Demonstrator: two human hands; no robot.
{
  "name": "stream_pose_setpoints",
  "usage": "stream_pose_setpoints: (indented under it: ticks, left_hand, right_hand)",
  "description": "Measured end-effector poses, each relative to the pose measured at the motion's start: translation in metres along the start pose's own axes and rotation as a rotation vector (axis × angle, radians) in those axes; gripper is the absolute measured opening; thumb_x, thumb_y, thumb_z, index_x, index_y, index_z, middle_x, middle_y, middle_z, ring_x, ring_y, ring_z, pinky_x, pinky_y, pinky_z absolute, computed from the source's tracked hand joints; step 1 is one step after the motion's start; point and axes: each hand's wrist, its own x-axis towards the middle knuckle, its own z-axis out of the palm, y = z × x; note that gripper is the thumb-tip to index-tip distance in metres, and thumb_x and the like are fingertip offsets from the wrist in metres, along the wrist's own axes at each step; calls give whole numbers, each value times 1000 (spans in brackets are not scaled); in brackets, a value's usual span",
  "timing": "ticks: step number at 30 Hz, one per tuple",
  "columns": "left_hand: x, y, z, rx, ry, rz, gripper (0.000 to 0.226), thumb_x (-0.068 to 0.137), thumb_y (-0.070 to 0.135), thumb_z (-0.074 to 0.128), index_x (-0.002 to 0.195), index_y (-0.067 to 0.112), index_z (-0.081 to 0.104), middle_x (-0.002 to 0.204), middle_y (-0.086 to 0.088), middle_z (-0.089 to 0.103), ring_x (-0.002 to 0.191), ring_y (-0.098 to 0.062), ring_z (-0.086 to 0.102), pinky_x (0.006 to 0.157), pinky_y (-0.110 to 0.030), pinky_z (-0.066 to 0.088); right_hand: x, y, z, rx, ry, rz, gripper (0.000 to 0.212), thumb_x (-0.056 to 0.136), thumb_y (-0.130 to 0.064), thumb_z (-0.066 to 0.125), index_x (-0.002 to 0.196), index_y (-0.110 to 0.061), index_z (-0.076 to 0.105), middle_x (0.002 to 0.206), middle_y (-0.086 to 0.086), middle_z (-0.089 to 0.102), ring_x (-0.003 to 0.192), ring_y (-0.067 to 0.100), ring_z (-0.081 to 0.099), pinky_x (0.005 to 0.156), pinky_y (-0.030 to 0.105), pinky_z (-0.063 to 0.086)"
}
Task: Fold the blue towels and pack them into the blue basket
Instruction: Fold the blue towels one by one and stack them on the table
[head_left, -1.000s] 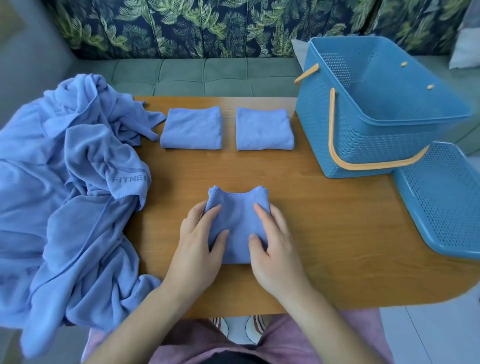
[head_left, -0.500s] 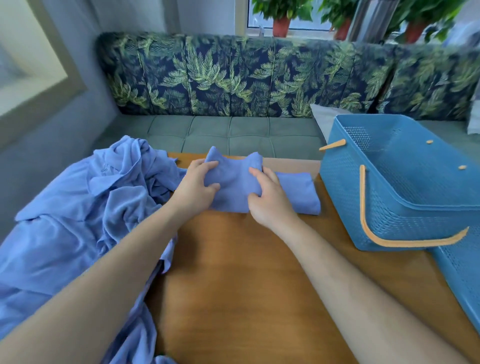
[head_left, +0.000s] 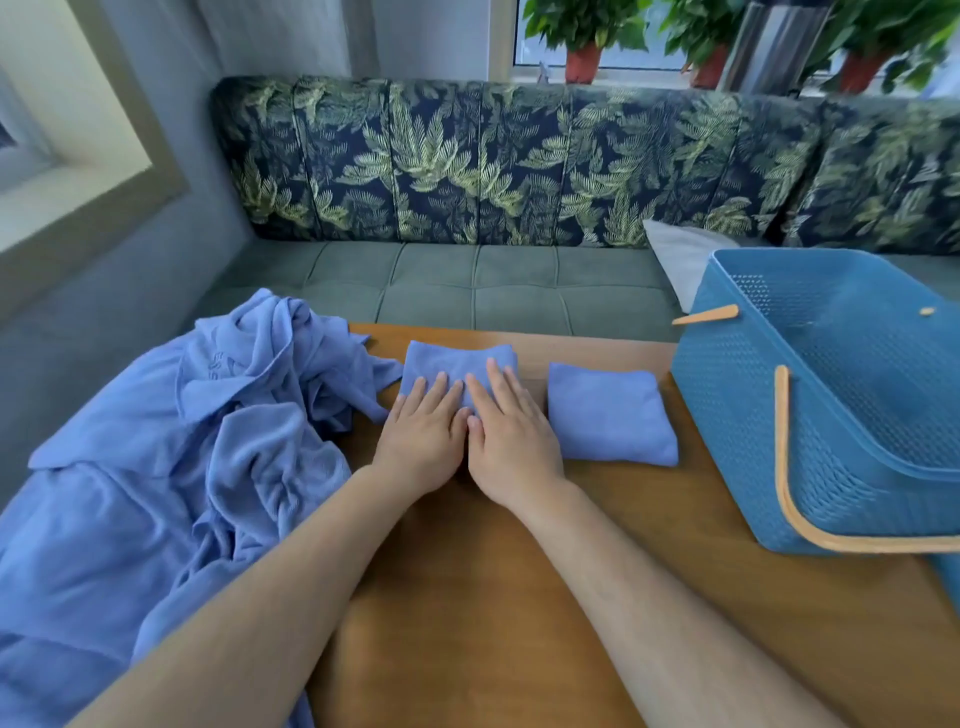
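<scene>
Currently: left hand (head_left: 423, 441) and right hand (head_left: 511, 436), fingers straight, side by side, pressing flat on folded towel (head_left: 457, 364) at table's (head_left: 519, 623) far edge; grasping nothing. Second folded towel (head_left: 610, 413) right; blue basket (head_left: 831, 395) far right.

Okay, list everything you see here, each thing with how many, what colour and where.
pressed folded towel: one seen, blue, far side of the table under both hands
other folded towel: one, blue, between the hands and the basket
unfolded towels: a heap, blue, over the table's left edge
basket: one, blue with tan handles, table's right
table: one, brown wood
bench sofa: one, green seat, leaf-print back
cushion: one, white, behind the basket
potted plants: three, red pots, windowsill
left hand: flat on the towel
right hand: flat beside it
</scene>
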Motion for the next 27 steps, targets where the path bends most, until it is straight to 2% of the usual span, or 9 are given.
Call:
stream_pose_setpoints:
  ticks: [2, 3, 9, 12, 15, 18, 21, 24, 27]
  left_hand:
    - [1, -2, 2, 41, -59, -1, 54, 109, 42, 20, 160, 24, 20, 169, 1, 10, 156, -24, 3, 123, -42, 1]
    - [1, -1, -1, 43, -52, 4, 54, 109, 41, 22, 160, 24, 21, 168, 0, 12, 155, -25, 5, 123, -43, 2]
    - [-33, 2, -35, -36, 172, 81, 48, 104, 23, 44, 151, 12, 43, 162, -5, 32, 152, -28, 24, 123, -47, 16]
    - [-65, -1, -59, -64, 302, 84, 52, 95, 25, 42, 144, 11, 53, 155, -5, 44, 146, -27, 36, 118, -47, 30]
    - [-99, -10, -81, -21, 410, 60, 54, 89, 28, 36, 135, 13, 61, 147, -4, 54, 135, -28, 48, 104, -44, 41]
    - [-129, -30, -89, 22, 440, -16, 55, 85, 25, 31, 127, 13, 65, 141, -10, 56, 126, -33, 53, 95, -49, 46]
    - [-153, -49, -90, 12, 376, -131, 54, 84, 24, 38, 133, 19, 61, 146, -8, 49, 130, -34, 46, 100, -51, 41]
    - [-176, -56, -94, -47, 329, -182, 64, 82, 37, 29, 140, 21, 53, 155, -7, 37, 137, -32, 35, 108, -49, 34]
    - [-189, -65, -93, -82, 363, -202, 52, 92, 16, 53, 143, 22, 48, 156, -7, 34, 139, -34, 34, 111, -50, 34]
  right_hand:
    - [-1, 6, 7, -51, -189, 41, 54, 109, -34, 24, 161, -17, 22, 170, 4, 11, 157, 19, 3, 127, 38, 9]
    - [-2, 8, 6, -49, -196, 49, 54, 109, -34, 25, 161, -17, 22, 170, 3, 11, 157, 19, 2, 127, 38, 8]
    - [-20, -16, -16, 76, -4, -72, 62, 95, -31, 31, 154, -11, 40, 162, 10, 35, 155, 28, 20, 125, 46, 18]
    - [-29, -43, -30, 178, -36, -125, 62, 95, -29, 38, 156, -15, 37, 162, 6, 36, 155, 25, 21, 125, 41, 18]
    - [-37, -76, -31, 327, -76, -183, 60, 95, -31, 46, 153, -17, 40, 150, 7, 49, 142, 28, 42, 116, 44, 35]
    - [-40, -108, -19, 412, -220, -170, 78, 82, -51, 44, 155, -24, 33, 151, 5, 47, 141, 24, 43, 112, 45, 42]
    - [-43, -132, -5, 422, -376, -143, 92, 74, -52, 66, 155, -31, 27, 141, 3, 52, 130, 26, 53, 104, 44, 48]
    - [-52, -144, 5, 416, -329, -70, 68, 89, -36, 66, 150, -30, 38, 126, 7, 54, 112, 31, 59, 94, 47, 51]
    - [-60, -141, -2, 483, -174, -42, 35, 97, -22, 56, 132, -28, 58, 119, 3, 59, 107, 26, 60, 90, 43, 52]
